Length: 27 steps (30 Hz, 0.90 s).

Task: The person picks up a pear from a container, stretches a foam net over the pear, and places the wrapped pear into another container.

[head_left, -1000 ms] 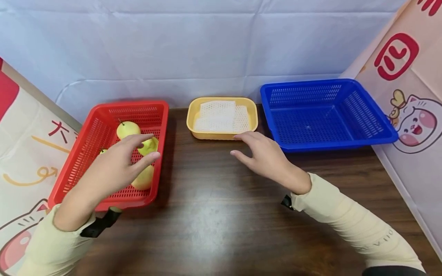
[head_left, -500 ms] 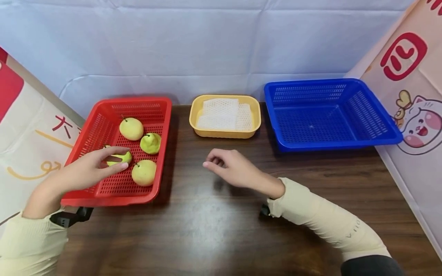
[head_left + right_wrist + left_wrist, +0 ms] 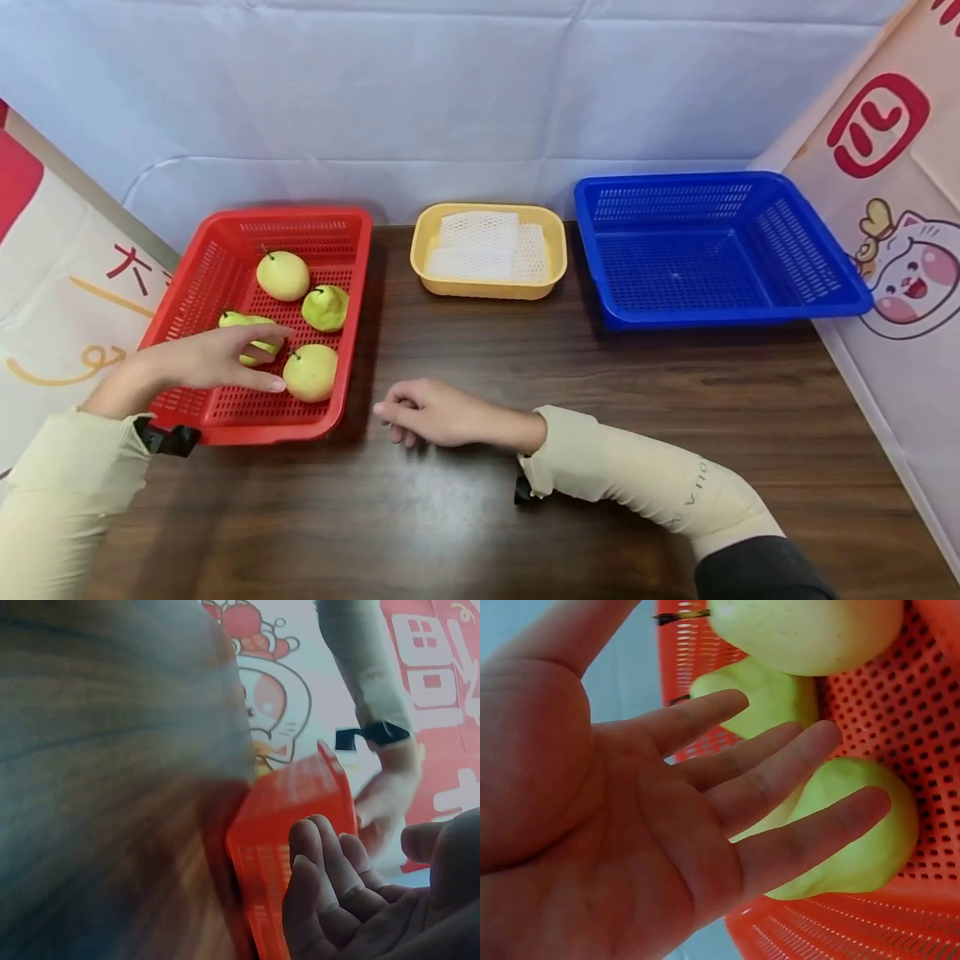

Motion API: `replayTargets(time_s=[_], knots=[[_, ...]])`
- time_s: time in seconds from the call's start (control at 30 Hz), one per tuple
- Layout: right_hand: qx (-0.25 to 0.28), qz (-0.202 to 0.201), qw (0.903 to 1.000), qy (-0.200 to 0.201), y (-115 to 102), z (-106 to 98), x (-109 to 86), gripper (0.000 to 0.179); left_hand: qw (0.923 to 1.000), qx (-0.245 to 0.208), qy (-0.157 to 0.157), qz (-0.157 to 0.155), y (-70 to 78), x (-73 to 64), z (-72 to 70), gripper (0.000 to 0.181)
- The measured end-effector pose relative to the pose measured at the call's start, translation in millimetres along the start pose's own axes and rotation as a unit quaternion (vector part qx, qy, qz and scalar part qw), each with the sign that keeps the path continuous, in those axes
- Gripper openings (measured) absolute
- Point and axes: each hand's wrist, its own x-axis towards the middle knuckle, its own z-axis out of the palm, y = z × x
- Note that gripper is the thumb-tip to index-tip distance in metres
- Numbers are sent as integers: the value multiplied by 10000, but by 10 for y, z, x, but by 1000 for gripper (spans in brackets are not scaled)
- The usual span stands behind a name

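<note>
My left hand [image 3: 213, 358] is over the red basket [image 3: 348, 333], fingers spread and holding nothing. Beneath its fingers lies a green pear [image 3: 242, 320], partly covered by the hand; whether they touch I cannot tell. By the thumb tip sits a round yellow pear [image 3: 311, 373]. Farther back are a second green pear [image 3: 327, 309] and another round yellow pear [image 3: 283, 277]. In the left wrist view the fingers reach across a green pear [image 3: 889, 840]. My right hand [image 3: 442, 412], loosely curled around nothing, hovers right of the basket, as the right wrist view [image 3: 352, 900] also shows.
Behind the hands, a yellow tray [image 3: 491, 289] holds white foam net sleeves [image 3: 476, 246]. At the right stands a blue basket [image 3: 690, 312] with nothing visible inside. All stand on a dark wooden table [image 3: 600, 367], with white cloth [image 3: 375, 83] behind.
The left hand has shifted left and lowered toward the green pear. From beside the yellow tray, the right hand has moved left and nearer the body, its fingers curling more.
</note>
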Motion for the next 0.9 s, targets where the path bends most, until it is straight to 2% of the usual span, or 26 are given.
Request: replayTargets(time_s=[0.07,0.2,0.43,0.53,0.67,0.9], knots=[[168,52,9998,-87,-7,55,51,28,9997,0,-222,-98,7,49,-47,80],[436,147,9988,-175,-17,149,151,31,9983,41,-585,-60,1,124,-107,85],[1032,421,9933,-298,-48,313,282,33,9931,-385,-1099,-98,-53,217,-78,92],[1293,493,9898,-344,-75,375,312,33,9919,-382,-1203,-116,-45,258,-55,93],[1564,532,9856,-356,-102,426,349,33,9917,-165,-1265,-156,-1,319,-44,90],[1736,558,9828,-305,-113,470,439,25,9917,77,-1268,-220,40,391,-21,87]])
